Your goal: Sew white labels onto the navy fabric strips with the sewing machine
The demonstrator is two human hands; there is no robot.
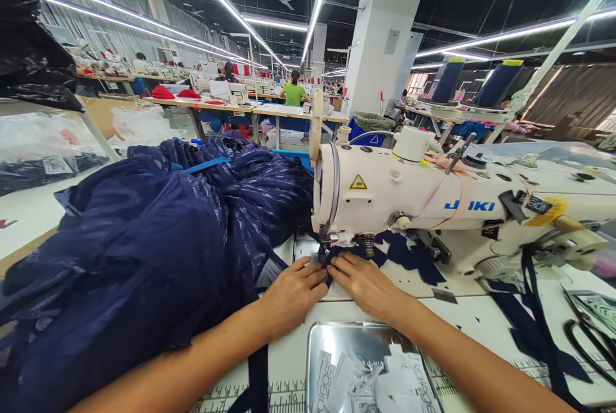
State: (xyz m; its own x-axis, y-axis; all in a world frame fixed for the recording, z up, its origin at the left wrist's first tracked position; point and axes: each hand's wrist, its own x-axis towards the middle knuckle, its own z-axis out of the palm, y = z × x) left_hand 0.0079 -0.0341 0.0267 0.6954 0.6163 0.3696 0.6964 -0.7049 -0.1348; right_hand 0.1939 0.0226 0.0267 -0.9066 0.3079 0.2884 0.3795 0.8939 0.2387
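Note:
A white sewing machine stands before me, its presser foot low over the metal plate. Just left of and below the foot is my left hand, fingers bent together on a small piece of navy fabric. My right hand pinches the same piece from the other side, fingertips close to the foot. The edge under my fingers is mostly hidden. A big heap of navy lace garments lies left of the machine, against my left forearm.
A metal tray of printed white labels sits between my forearms. Navy scraps lie behind my right hand. Black scissors and a navy strap are at right. Beyond, a person in a green top sits among other machines.

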